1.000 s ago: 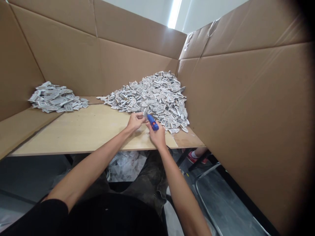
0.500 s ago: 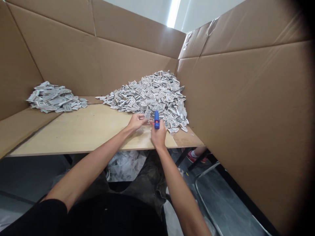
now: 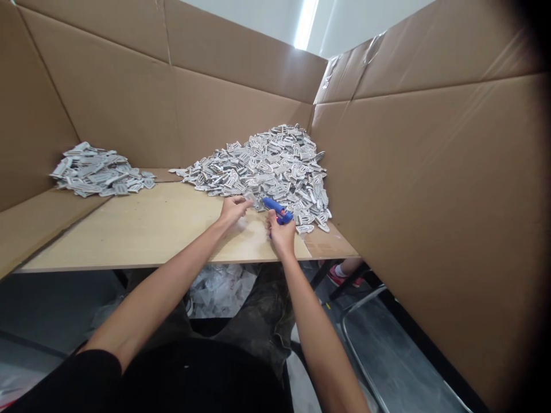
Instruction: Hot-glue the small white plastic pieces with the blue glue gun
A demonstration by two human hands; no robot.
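A narrow, glaring white strip of light (image 3: 306,24) shines at the top, glinting off shiny clear tape (image 3: 329,72). Soft, faint shadows touch the pale wooden tabletop (image 3: 142,229); below is dimmer. Black vignetting curves across the right edge.

No text, label, brand or number can be read. The plastic bags (image 3: 221,295) below the front edge of the desk (image 3: 129,229) carry a faint reddish mark (image 3: 232,285), too small to make out; a pale speck (image 3: 186,366) on the black shirt (image 3: 210,376) is equally illegible.
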